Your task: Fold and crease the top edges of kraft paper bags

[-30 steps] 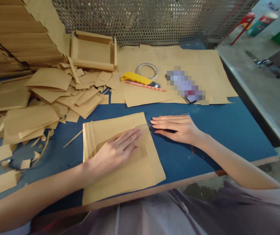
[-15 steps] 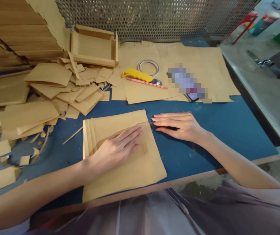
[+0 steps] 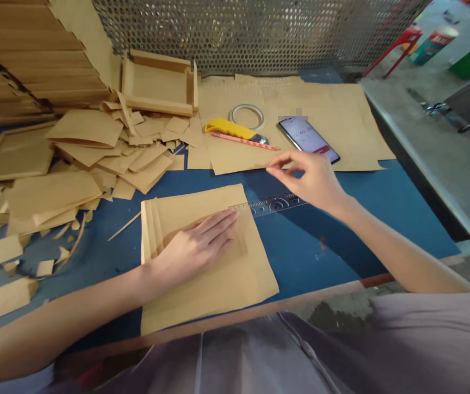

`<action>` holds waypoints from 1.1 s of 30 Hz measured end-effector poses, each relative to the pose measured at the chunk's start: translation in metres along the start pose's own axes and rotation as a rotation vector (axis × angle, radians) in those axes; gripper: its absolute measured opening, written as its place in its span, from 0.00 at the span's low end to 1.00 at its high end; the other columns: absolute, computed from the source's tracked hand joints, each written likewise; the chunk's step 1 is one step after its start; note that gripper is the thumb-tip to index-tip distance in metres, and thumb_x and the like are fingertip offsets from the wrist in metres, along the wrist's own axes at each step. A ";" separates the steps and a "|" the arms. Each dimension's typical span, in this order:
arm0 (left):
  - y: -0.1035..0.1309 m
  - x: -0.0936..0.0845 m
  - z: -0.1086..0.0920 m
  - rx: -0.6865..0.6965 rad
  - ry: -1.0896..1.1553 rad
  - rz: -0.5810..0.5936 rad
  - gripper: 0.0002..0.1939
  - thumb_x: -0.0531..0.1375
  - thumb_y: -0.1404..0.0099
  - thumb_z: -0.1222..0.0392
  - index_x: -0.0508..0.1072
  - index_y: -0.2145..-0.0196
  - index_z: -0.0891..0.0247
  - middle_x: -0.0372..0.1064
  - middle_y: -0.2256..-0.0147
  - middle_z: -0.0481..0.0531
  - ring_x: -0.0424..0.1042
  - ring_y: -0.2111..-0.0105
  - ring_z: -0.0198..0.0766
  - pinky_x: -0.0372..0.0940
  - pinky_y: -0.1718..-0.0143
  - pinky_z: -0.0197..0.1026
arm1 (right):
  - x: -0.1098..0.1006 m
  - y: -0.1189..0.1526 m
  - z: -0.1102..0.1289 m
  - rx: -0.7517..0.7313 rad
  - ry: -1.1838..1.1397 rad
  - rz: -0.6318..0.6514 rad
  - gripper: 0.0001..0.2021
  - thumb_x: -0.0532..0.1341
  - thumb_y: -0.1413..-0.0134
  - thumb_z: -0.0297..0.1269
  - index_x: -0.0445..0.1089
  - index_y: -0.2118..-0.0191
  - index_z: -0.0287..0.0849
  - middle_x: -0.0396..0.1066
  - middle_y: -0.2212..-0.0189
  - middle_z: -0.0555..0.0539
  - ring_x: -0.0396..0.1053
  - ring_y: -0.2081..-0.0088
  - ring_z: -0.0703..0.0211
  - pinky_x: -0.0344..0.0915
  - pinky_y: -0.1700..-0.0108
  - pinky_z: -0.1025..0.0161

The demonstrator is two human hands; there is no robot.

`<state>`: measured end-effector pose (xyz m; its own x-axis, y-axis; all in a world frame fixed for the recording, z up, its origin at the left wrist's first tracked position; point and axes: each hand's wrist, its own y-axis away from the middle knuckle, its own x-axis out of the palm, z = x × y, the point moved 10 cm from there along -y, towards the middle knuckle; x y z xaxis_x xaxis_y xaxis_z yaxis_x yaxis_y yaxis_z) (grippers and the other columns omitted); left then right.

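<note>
My left hand (image 3: 200, 243) lies flat on a brown kraft paper sheet (image 3: 218, 290), fingers stretched out. Its fingertips press near the left end of a clear plastic ruler (image 3: 278, 204), which runs past the sheet's right edge over the blue tabletop. The rest of that end is partly hidden by the fingers. My right hand (image 3: 315, 178) hangs above the ruler's right end, fingers bent, thumb and index tips close together, holding nothing that I can see. Beyond its fingertips lies a pink pencil (image 3: 245, 141), alongside a yellow utility knife (image 3: 235, 130).
Behind are a roll of tape (image 3: 247, 116) and a phone (image 3: 311, 139) on flat kraft sheets (image 3: 354, 120). An open cardboard tray (image 3: 156, 82) stands near the perforated metal panel (image 3: 251, 35). Paper scraps (image 3: 54, 191) crowd the left, before stacked cardboard (image 3: 25, 54).
My right hand has let go of the ruler and risen away, toward the pencil, uncovering the ruler's right part. My left hand stays pressed on the sheet.
</note>
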<state>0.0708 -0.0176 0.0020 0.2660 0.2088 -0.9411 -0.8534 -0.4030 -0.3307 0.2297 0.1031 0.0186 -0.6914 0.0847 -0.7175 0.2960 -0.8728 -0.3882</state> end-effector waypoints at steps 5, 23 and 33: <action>0.001 0.001 0.001 -0.014 0.015 -0.006 0.17 0.51 0.27 0.68 0.67 0.44 0.78 0.66 0.43 0.65 0.65 0.40 0.45 0.67 0.41 0.45 | 0.018 -0.040 -0.035 0.019 0.347 0.052 0.14 0.63 0.46 0.31 0.65 0.53 0.41 0.70 0.56 0.38 0.72 0.55 0.46 0.71 0.55 0.50; 0.001 0.001 0.000 -0.016 0.000 -0.002 0.17 0.50 0.27 0.69 0.67 0.43 0.77 0.66 0.43 0.64 0.65 0.40 0.45 0.67 0.41 0.45 | 0.004 -0.021 0.028 -0.001 0.171 0.053 0.04 0.62 0.47 0.33 0.66 0.65 0.45 0.70 0.76 0.50 0.69 0.74 0.58 0.67 0.68 0.59; 0.000 -0.001 0.002 -0.044 -0.028 -0.031 0.16 0.50 0.26 0.67 0.71 0.47 0.76 0.70 0.45 0.61 0.69 0.44 0.44 0.71 0.46 0.42 | 0.054 0.010 0.025 0.265 -0.694 0.093 0.12 0.65 0.44 0.41 0.68 0.73 0.40 0.71 0.77 0.50 0.63 0.79 0.69 0.60 0.78 0.68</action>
<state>0.0699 -0.0162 0.0031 0.2788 0.2458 -0.9283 -0.8245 -0.4344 -0.3627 0.1792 0.0867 -0.0094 -0.9542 -0.2414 -0.1765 0.2655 -0.9555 -0.1287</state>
